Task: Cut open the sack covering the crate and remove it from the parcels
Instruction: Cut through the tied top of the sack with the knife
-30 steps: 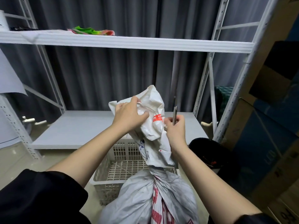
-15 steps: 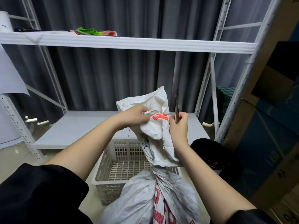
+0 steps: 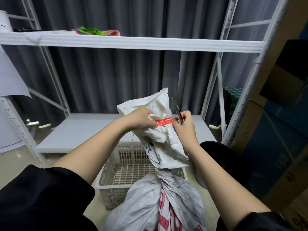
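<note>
A white woven sack (image 3: 155, 200) with red print stands in front of me, its neck twisted tight and its loose top (image 3: 158, 104) standing upright. A red tie strip (image 3: 163, 121) wraps the neck. My left hand (image 3: 141, 120) grips the bunched top just left of the strip. My right hand (image 3: 184, 124) holds closed scissors (image 3: 178, 112), blades pointing up, and its fingertips touch the strip's right end. A white slatted plastic crate (image 3: 123, 170) sits behind the sack; the sack's lower part hides whatever is inside it.
A white metal shelving rack (image 3: 133, 42) stands ahead, with green and pink cloth (image 3: 96, 31) on its upper board. A black bin (image 3: 221, 157) sits to the right of the crate. Large cardboard boxes (image 3: 280, 130) are stacked along the right side.
My left hand slid down from the top of the sack to the neck beside the red strip. My right hand with the scissors shifted slightly right and up.
</note>
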`<action>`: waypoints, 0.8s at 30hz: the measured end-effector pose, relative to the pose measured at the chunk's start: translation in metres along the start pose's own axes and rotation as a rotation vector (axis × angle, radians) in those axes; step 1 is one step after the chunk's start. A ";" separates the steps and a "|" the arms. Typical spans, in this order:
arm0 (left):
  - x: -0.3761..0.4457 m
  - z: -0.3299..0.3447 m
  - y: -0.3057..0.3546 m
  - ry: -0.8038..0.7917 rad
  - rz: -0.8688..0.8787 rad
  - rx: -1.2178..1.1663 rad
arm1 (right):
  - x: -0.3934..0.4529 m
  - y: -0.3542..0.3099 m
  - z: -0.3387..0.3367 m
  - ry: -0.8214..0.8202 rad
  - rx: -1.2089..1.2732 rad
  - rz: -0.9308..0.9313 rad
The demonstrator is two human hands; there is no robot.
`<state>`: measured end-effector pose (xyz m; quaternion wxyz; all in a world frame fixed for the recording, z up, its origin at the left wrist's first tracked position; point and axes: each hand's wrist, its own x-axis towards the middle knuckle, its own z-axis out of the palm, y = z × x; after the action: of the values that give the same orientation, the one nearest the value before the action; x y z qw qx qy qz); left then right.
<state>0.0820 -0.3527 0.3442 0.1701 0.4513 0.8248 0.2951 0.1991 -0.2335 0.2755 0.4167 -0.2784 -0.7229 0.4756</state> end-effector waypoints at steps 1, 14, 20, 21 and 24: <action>-0.001 -0.001 0.000 -0.005 0.004 0.009 | 0.000 -0.001 0.000 0.010 -0.010 -0.006; -0.004 0.022 -0.014 0.352 0.115 0.132 | -0.013 0.002 0.001 0.057 -0.019 0.048; 0.004 0.019 -0.021 0.358 0.119 0.029 | -0.020 0.004 -0.016 0.004 0.103 0.083; 0.004 0.019 -0.022 0.355 0.122 0.023 | -0.020 0.004 -0.019 -0.028 0.095 0.099; 0.005 0.020 -0.022 0.351 0.129 0.012 | -0.021 -0.003 -0.029 -0.150 0.051 0.112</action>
<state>0.0759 -0.3510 0.3146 0.0014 0.4459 0.8128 0.3748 0.2346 -0.2387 0.2769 0.3409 -0.2712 -0.7232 0.5360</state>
